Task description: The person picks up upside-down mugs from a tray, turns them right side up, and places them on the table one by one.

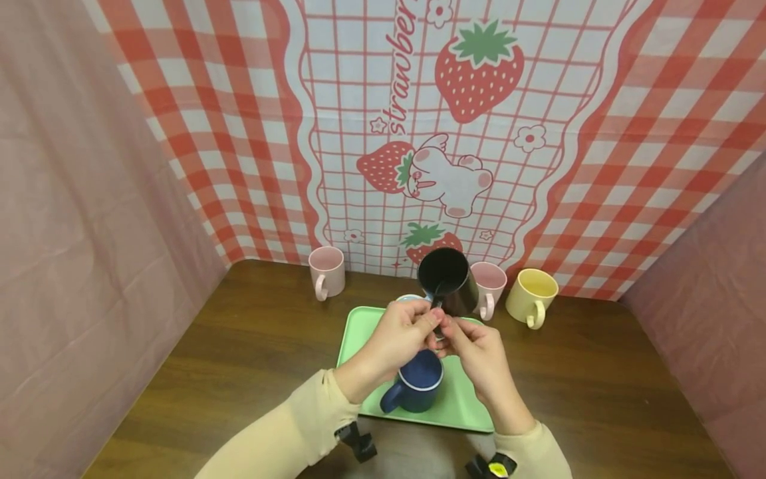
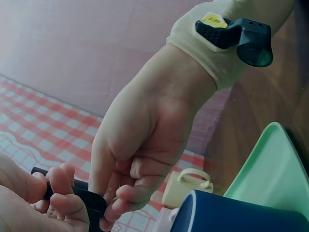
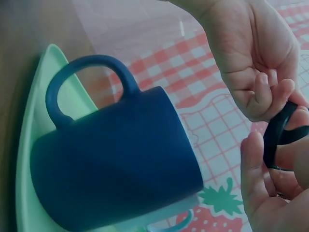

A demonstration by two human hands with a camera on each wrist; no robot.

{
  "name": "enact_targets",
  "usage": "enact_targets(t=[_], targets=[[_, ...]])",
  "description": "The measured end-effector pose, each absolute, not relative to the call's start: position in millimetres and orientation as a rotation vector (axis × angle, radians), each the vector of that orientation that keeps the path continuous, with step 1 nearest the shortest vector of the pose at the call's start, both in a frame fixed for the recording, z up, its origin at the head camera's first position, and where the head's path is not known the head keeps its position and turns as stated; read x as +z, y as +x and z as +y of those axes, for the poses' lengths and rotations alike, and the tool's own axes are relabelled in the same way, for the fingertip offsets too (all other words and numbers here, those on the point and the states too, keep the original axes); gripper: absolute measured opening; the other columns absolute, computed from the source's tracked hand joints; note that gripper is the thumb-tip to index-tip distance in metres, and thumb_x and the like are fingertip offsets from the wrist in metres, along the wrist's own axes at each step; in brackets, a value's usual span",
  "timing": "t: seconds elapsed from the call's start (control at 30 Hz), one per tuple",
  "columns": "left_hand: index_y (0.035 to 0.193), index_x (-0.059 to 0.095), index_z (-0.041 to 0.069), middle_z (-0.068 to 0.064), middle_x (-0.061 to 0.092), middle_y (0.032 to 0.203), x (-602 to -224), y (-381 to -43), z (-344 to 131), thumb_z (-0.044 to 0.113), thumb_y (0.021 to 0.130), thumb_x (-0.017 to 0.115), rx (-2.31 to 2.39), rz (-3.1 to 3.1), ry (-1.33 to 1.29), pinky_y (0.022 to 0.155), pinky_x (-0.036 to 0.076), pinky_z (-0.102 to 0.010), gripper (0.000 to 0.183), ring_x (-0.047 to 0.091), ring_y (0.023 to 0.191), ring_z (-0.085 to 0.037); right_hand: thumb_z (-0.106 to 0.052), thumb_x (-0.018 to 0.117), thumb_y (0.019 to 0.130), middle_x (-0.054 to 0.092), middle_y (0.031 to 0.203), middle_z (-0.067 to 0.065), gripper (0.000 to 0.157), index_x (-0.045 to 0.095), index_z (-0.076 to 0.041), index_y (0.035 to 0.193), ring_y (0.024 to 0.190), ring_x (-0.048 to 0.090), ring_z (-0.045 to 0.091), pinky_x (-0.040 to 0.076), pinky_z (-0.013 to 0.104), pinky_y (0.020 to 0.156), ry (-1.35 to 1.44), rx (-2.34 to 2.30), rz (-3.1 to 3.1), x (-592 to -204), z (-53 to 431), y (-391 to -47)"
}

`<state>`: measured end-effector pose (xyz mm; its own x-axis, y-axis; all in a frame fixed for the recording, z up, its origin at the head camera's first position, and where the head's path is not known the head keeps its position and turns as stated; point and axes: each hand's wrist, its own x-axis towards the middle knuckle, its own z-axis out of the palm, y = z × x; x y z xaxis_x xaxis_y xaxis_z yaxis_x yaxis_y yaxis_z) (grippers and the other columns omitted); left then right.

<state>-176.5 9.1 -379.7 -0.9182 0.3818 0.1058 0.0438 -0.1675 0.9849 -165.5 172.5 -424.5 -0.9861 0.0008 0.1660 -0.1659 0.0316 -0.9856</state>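
A black mug [image 1: 463,296] is up above the tray, its dark opening showing in the head view. My left hand [image 1: 397,336] and right hand [image 1: 481,349] meet at its handle [image 3: 273,137], and both grip it with curled fingers. The left wrist view shows the handle [image 2: 91,198] between the two hands. Beneath them a dark blue mug [image 1: 421,392] with a pale rim stands upright on a light green tray [image 1: 356,326], its handle toward the left. A light blue mug [image 1: 409,298] shows behind my left hand, mostly hidden.
Along the back of the wooden table [image 1: 263,346] stand a pink mug [image 1: 329,266] on the left, a second pink mug [image 1: 492,283] behind the black one, and a yellow mug [image 1: 529,299] on the right. A strawberry-print cloth [image 1: 335,133] hangs behind.
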Motion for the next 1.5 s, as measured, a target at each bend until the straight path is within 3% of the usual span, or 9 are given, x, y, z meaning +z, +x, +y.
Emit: enact_targets(t=[0.2, 0.37, 0.47, 0.73, 0.87, 0.97, 1.27, 1.5], targets=[[0.096, 0.069, -0.005, -0.008, 0.067, 0.079, -374, -180, 0, 0.01, 0.103, 0.057, 2.168, 1.949, 0.519, 0.057, 0.045, -0.023, 0.02, 0.054, 0.06, -0.013, -0.018, 0.064, 0.101, 0.072, 0.101, 0.016, 0.027, 0.07, 0.003, 0.117, 0.074, 0.072, 0.027, 0.061, 0.036, 0.067, 0.267, 1.935, -2.318, -420, 183, -164], [0.093, 0.069, -0.004, -0.012, 0.071, 0.085, -367, -187, -11, 0.011, 0.104, 0.057, 2.194, 2.002, 0.578, 0.062, 0.048, -0.024, 0.021, 0.054, 0.062, -0.016, -0.02, 0.07, 0.097, 0.072, 0.109, -0.004, 0.022, 0.074, -0.018, 0.119, 0.084, 0.07, 0.017, 0.059, 0.03, 0.066, 0.545, 1.406, -2.467, -421, 198, -159], [0.092, 0.068, -0.003, -0.014, 0.072, 0.086, -363, -192, -20, 0.011, 0.104, 0.057, 2.218, 2.058, 0.6, 0.066, 0.05, -0.025, 0.022, 0.055, 0.064, -0.018, -0.019, 0.073, 0.094, 0.068, 0.116, -0.009, 0.029, 0.072, -0.024, 0.123, 0.095, 0.066, 0.009, 0.057, 0.029, 0.07, 0.718, 1.173, -2.466, -424, 205, -155], [0.092, 0.069, -0.001, -0.018, 0.072, 0.089, -368, -213, -44, 0.013, 0.104, 0.057, 2.225, 2.233, 0.493, 0.067, 0.052, -0.029, 0.022, 0.054, 0.066, -0.021, -0.03, 0.083, 0.086, 0.059, 0.136, -0.006, 0.061, 0.056, -0.024, 0.141, 0.121, 0.057, 0.013, 0.054, 0.032, 0.09, 0.983, 1.003, -2.474, -439, 207, -145], [0.093, 0.069, 0.001, -0.015, 0.071, 0.09, -377, -223, -52, 0.015, 0.103, 0.058, 2.213, 2.264, 0.403, 0.069, 0.052, -0.034, 0.02, 0.055, 0.066, -0.021, -0.042, 0.082, 0.085, 0.055, 0.142, -0.005, 0.07, 0.051, -0.024, 0.146, 0.129, 0.052, 0.013, 0.047, 0.03, 0.102, 1.007, 0.905, -2.523, -445, 204, -143], [0.094, 0.069, 0.001, -0.014, 0.071, 0.09, -385, -229, -56, 0.016, 0.104, 0.058, 2.215, 2.266, 0.351, 0.07, 0.052, -0.034, 0.021, 0.055, 0.066, -0.02, -0.048, 0.079, 0.085, 0.053, 0.144, -0.006, 0.073, 0.05, -0.025, 0.148, 0.132, 0.05, 0.013, 0.043, 0.031, 0.107, 1.0, 0.858, -2.568, -448, 202, -142], [0.093, 0.068, -0.001, -0.016, 0.073, 0.089, -406, -243, -61, 0.016, 0.103, 0.058, 2.245, 2.296, 0.22, 0.067, 0.053, -0.03, 0.023, 0.059, 0.068, -0.017, -0.056, 0.075, 0.085, 0.048, 0.15, -0.008, 0.077, 0.048, -0.027, 0.151, 0.135, 0.048, 0.012, 0.047, 0.041, 0.106, 1.013, 0.893, -2.666, -452, 195, -145], [0.091, 0.069, 0.0, -0.013, 0.073, 0.086, -418, -255, -63, 0.016, 0.103, 0.059, 2.218, 2.323, 0.179, 0.072, 0.055, -0.041, 0.022, 0.062, 0.071, -0.017, -0.052, 0.075, 0.087, 0.053, 0.144, -0.002, 0.07, 0.055, -0.017, 0.144, 0.129, 0.054, 0.016, 0.049, 0.041, 0.103, 1.049, 0.851, -2.66, -451, 192, -148]])
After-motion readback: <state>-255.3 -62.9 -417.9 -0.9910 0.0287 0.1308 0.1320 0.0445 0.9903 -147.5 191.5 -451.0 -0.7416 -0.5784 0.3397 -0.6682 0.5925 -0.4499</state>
